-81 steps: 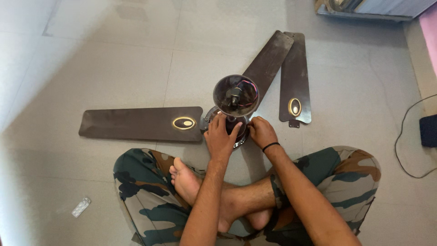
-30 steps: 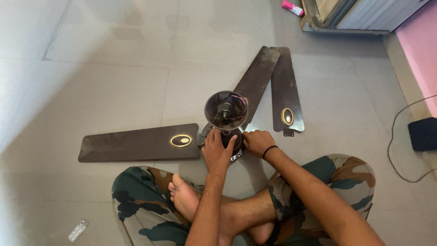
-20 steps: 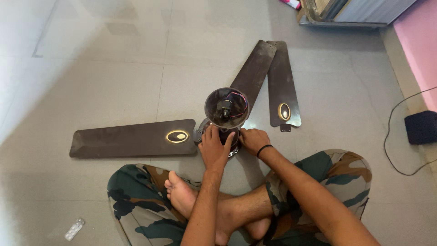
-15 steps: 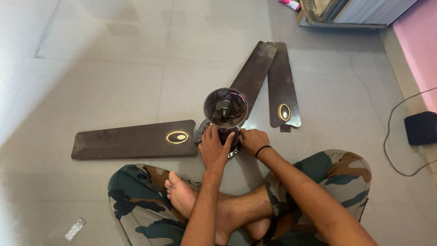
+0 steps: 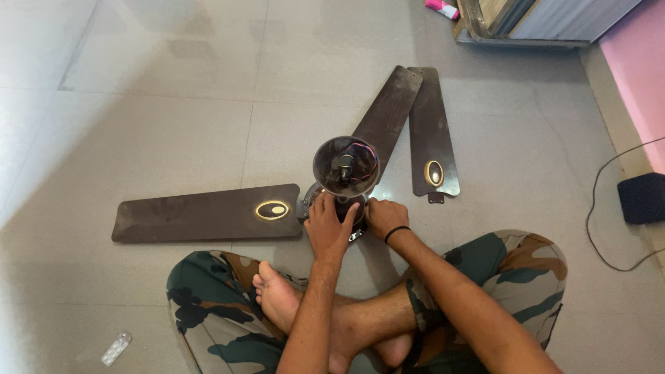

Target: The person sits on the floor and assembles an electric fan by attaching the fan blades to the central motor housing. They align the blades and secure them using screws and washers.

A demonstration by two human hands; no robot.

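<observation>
While both hands [image 5: 357, 220] grip it, glossy round fan motor [image 5: 345, 201] gleams.

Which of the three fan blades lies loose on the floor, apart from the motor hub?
The short-looking blade farthest right, its bare bracket end pointing at the right knee. The long left blade and the diagonal blade both run in to the hub.

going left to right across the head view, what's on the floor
blister pack → left blade → fan motor → loose blade → black box
</observation>
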